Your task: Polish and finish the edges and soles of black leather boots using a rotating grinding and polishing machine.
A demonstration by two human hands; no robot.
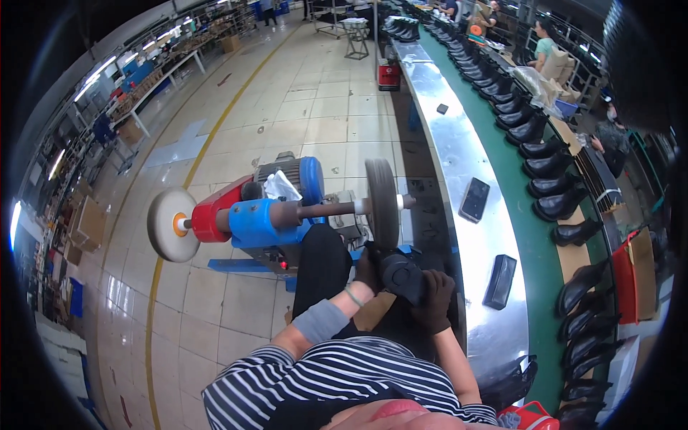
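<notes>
The left hand (368, 271) and right hand (433, 301) hold one black shoe (403, 276); ahead of them, a dark wheel (383, 204) perhaps touches it.

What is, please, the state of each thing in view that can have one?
Left hand: gloved, closed on the black shoe.
Right hand: gloved, closed on the same shoe.
Black shoe: held at the dark wheel, contact unclear.
Dark wheel: mounted; spinning or still, cannot tell.
White wheel: mounted; motion also unclear.
Red indicator: lit.
White cloth: crumpled.
Phone: lying on the metal table.
Row of shoes: standing along the green belt.
</notes>
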